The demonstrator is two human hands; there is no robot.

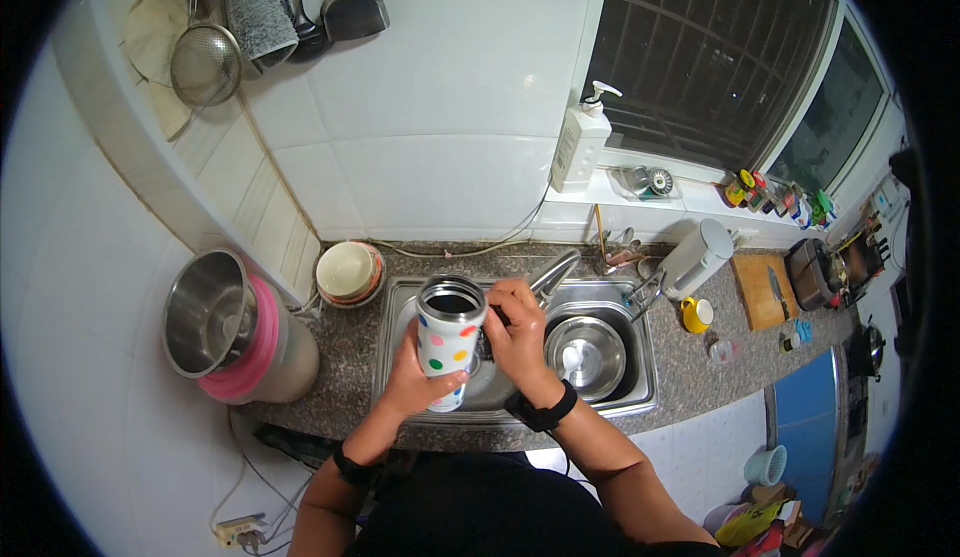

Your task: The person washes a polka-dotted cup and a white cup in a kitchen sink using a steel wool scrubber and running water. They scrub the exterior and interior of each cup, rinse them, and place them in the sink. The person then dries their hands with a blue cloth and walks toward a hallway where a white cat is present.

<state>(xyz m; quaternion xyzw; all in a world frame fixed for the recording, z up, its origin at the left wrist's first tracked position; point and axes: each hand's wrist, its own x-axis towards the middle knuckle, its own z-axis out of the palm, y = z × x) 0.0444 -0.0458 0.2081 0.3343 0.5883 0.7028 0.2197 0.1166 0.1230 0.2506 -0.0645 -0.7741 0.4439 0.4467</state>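
Observation:
My left hand [411, 378] is wrapped around a white insulated tumbler [444, 351] with coloured spots. The tumbler stands tilted over the left basin of a stainless steel sink [386, 332]; its open steel mouth faces up and looks dark inside. Beside that rim, my right hand [517, 336] has its fingers bent, the tips touching or very near the rim. Whether anything is pinched in them is hidden. Behind the right hand rises the faucet [556, 272]. In the right basin sits a steel bowl [604, 377] holding a white spoon [571, 359].
Stacked bowls [346, 272] and a pink-lidded container [262, 332] topped by a steel pot [202, 309] flank the sink's left. Rightward are an electric kettle [699, 257], yellow mug [697, 315] and cutting board [754, 287] with a knife [777, 291]. A pump bottle [581, 144] occupies the sill.

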